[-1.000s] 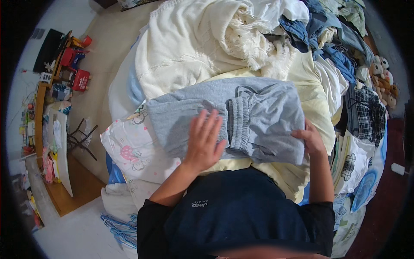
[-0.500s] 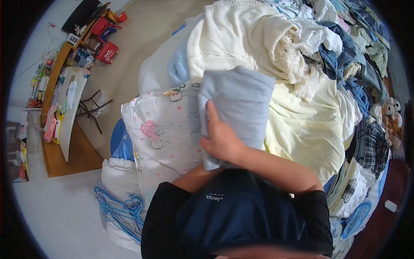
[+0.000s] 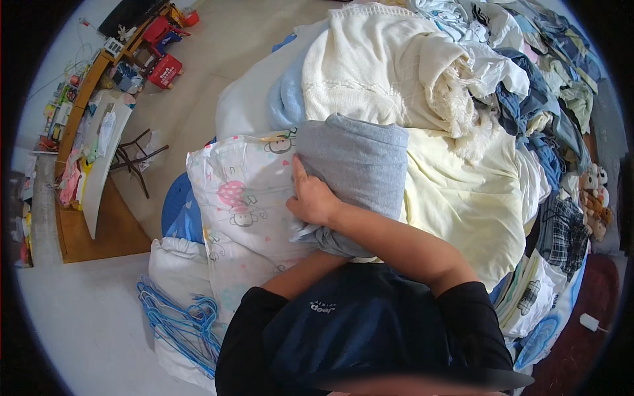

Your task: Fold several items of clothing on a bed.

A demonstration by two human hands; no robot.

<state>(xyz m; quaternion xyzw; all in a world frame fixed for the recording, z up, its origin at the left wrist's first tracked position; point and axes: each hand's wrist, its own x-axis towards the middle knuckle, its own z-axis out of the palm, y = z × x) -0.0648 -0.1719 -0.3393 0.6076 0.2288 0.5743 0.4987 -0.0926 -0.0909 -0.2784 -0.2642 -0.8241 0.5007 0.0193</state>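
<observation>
- Gray jersey garment [image 3: 360, 155] is lying, blockily folded, between printed white cloth [image 3: 257, 171] and pale-yellow sheet [image 3: 462, 191].
- Right hand [image 3: 314, 201] is resting at its left edge, thumb and index standing apart; I'm not seeing the left hand's fingers, so cannot tell.
- Light, even pressure is probably keeping layers square.
- Far cream knit throw [image 3: 370, 72] is trailing fringe rightward.

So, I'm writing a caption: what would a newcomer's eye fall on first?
Probably the folded grey cloth in the centre, with the right hand at its left edge. Beyond it spreads a fringed cream blanket; a jumble of clothes fills the upper right. Blue hangers lie at the lower left.
</observation>
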